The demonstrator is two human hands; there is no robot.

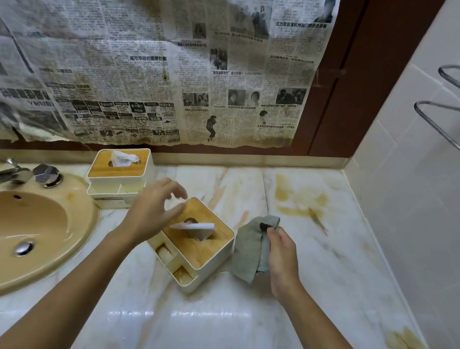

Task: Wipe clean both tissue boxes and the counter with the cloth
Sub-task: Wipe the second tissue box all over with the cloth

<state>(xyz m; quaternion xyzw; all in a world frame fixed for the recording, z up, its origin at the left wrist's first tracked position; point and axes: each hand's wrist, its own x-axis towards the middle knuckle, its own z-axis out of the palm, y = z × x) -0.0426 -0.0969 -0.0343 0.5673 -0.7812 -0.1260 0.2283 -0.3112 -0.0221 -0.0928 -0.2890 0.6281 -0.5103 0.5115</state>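
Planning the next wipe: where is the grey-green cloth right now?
In the head view, the grey-green cloth is right of centre, gripped by the right hand, just right of the nearer white tissue box with wooden lid on the marble counter.

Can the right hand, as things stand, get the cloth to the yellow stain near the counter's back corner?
Probably yes. The right hand grips the cloth just in front of the stain. Only bare counter lies between them, and the nearer tissue box sits to its left.
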